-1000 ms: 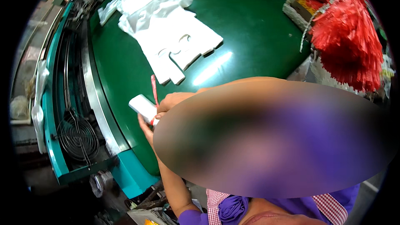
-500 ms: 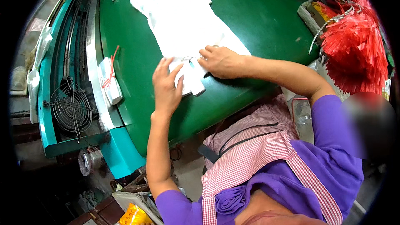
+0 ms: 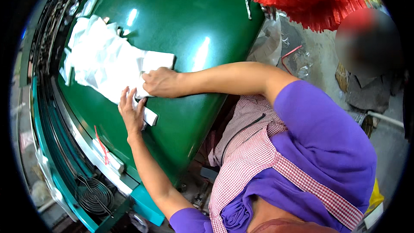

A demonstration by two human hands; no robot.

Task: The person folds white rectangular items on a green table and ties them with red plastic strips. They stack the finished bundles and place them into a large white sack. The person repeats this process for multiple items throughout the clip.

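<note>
A pile of thin white plastic bags point(image 3: 101, 56) lies crumpled on the green table point(image 3: 194, 30), overexposed so that its folds are hard to make out. My right hand point(image 3: 161, 82) is closed on the near end of the pile, its fingers curled into the white plastic. Just left of it, my left hand point(image 3: 131, 110) rests at the pile's near edge with fingers and thumb apart. A narrow white end, like a bag handle, sticks out beside the left thumb. Another flat white end juts out beyond my right hand.
Along the table's left edge runs a teal metal frame point(image 3: 146, 205) with a round wire guard point(image 3: 95, 196). A small white bundle with a red tie point(image 3: 110, 157) lies by that edge. Red plastic strips point(image 3: 306, 0) hang at the far right, near a white rope point(image 3: 247, 0).
My view has turned, so the table and the pile now appear farther left. My right hand has closed into a fist on the bags; my left stays at the near end.
</note>
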